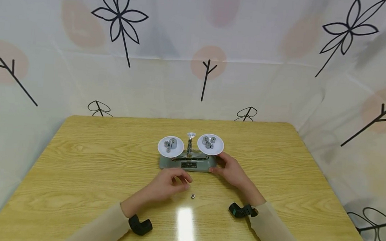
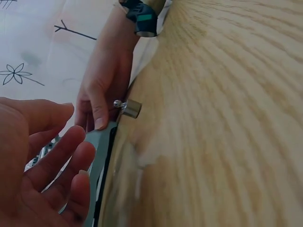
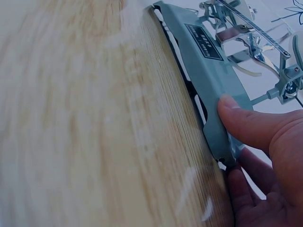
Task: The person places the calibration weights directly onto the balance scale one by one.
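Note:
A grey-green balance scale [image 1: 166, 164] stands mid-table, with weights on both white pans. My right hand [image 1: 231, 171] grips the right end of its base, thumb on the front face and fingers around the end, as the right wrist view shows on the base [image 3: 208, 71]. In front of the scale my left hand [image 1: 167, 184] hovers with loosely bent fingers and nothing between them. Just right of its fingertips, a small metal weight [image 1: 192, 196] with a knob sits on the table; the left wrist view shows this weight [image 2: 131, 109] beyond the fingers.
Several metal weights [image 1: 173, 143] occupy the left pan [image 1: 161, 148], and several more weights [image 1: 208, 145] are on the right pan [image 1: 219, 149]. The wooden table [image 1: 91, 158] reaches back to a patterned white cloth [image 1: 162, 84]. Each wrist wears a black camera [image 1: 139, 226].

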The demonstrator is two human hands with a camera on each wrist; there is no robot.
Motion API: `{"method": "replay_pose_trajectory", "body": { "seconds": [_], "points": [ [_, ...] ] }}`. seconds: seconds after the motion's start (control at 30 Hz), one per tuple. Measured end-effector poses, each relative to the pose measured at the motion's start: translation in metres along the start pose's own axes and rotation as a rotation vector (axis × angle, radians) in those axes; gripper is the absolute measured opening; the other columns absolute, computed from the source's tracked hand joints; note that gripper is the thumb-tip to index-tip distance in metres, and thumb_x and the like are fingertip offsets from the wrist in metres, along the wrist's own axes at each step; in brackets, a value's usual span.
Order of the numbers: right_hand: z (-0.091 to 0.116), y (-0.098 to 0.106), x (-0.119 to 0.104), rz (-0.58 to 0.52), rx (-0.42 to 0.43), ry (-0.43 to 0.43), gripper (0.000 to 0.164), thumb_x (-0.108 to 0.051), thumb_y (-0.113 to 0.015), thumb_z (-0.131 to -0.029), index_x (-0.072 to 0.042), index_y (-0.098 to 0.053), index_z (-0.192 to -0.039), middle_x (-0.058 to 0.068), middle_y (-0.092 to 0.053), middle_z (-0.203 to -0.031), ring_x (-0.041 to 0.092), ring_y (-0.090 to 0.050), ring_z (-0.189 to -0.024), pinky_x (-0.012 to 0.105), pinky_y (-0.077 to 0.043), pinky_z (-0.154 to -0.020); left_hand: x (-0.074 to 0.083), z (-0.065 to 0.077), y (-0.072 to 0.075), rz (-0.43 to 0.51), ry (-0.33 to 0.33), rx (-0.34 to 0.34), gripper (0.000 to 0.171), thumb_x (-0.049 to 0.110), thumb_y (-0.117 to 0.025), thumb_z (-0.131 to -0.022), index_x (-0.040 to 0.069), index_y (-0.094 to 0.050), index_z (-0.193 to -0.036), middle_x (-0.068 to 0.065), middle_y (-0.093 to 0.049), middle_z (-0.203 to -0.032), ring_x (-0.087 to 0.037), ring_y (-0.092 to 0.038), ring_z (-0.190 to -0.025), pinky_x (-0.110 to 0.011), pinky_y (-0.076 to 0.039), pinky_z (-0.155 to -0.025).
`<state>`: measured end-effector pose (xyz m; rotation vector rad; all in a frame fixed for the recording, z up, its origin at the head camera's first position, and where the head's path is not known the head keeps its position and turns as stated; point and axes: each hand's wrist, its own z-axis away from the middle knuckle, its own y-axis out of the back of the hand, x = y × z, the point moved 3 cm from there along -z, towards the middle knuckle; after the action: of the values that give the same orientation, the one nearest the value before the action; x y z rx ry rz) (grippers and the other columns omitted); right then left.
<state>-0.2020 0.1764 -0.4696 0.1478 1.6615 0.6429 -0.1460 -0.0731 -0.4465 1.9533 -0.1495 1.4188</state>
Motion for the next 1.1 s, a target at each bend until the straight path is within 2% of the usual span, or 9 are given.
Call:
{"method": "replay_pose_trajectory", "body": {
  "seconds": [0.23, 0.37, 0.5, 0.63, 0.87, 1.1],
  "points": [
    [0.0, 0.001, 0.0, 0.0, 0.007, 0.011, 0.065, -0.005, -0.078, -0.085, 0.002, -0.049, -0.142, 0.022, -0.049, -0.144, 0.038, -0.048, -0.131, 0.048, -0.04, -0.107, -0.005, -0.005, -0.01, 0.037, -0.009, -0.052, 0.021, 0.014, -0.076, -0.09, 0.009, -0.072, -0.109, 0.001, -0.068, -0.1, -0.01, -0.062, -0.091, -0.026, -0.051, -0.072],
    [0.0, 0.001, 0.0, 0.006, 0.01, 0.009, 0.065, -0.006, -0.079, -0.085, 0.002, -0.049, -0.142, 0.022, -0.05, -0.144, 0.038, -0.049, -0.131, 0.048, -0.039, -0.107, -0.009, -0.008, -0.015, 0.047, 0.0, -0.099, 0.021, 0.014, -0.078, -0.087, 0.011, -0.072, -0.107, 0.005, -0.068, -0.101, -0.009, -0.062, -0.093, -0.025, -0.052, -0.077],
    [-0.001, 0.001, 0.001, 0.001, 0.002, 0.002, 0.065, -0.006, -0.078, -0.085, 0.001, -0.049, -0.143, 0.021, -0.049, -0.145, 0.037, -0.048, -0.132, 0.047, -0.039, -0.108, -0.01, -0.01, -0.017, 0.044, -0.02, -0.148, 0.017, 0.013, -0.078, -0.088, 0.01, -0.073, -0.104, 0.003, -0.068, -0.103, -0.012, -0.062, -0.096, -0.027, -0.053, -0.083],
    [0.0, 0.001, 0.0, -0.004, 0.005, 0.008, 0.065, -0.006, -0.079, -0.085, 0.001, -0.049, -0.142, 0.021, -0.05, -0.144, 0.037, -0.048, -0.132, 0.047, -0.039, -0.108, -0.009, -0.011, -0.018, 0.013, -0.028, -0.176, 0.013, 0.012, -0.077, -0.089, 0.011, -0.073, -0.101, 0.003, -0.067, -0.102, -0.012, -0.062, -0.096, -0.027, -0.052, -0.084],
    [0.001, 0.0, 0.0, -0.023, 0.007, 0.016, 0.065, -0.005, -0.078, -0.085, 0.003, -0.049, -0.142, 0.023, -0.05, -0.144, 0.039, -0.048, -0.132, 0.048, -0.039, -0.108, -0.01, -0.013, -0.018, -0.061, -0.023, -0.208, 0.01, 0.013, -0.077, -0.089, 0.015, -0.074, -0.098, 0.008, -0.067, -0.099, -0.006, -0.062, -0.093, -0.024, -0.051, -0.085],
    [0.0, 0.001, -0.001, -0.023, 0.011, 0.001, 0.064, -0.004, -0.078, -0.084, 0.002, -0.05, -0.141, 0.023, -0.05, -0.143, 0.038, -0.048, -0.132, 0.047, -0.039, -0.108, -0.011, -0.015, -0.014, -0.06, -0.005, -0.261, 0.013, 0.011, -0.078, -0.087, 0.015, -0.074, -0.099, 0.008, -0.067, -0.098, -0.006, -0.062, -0.092, -0.023, -0.051, -0.082]
  ]
}}
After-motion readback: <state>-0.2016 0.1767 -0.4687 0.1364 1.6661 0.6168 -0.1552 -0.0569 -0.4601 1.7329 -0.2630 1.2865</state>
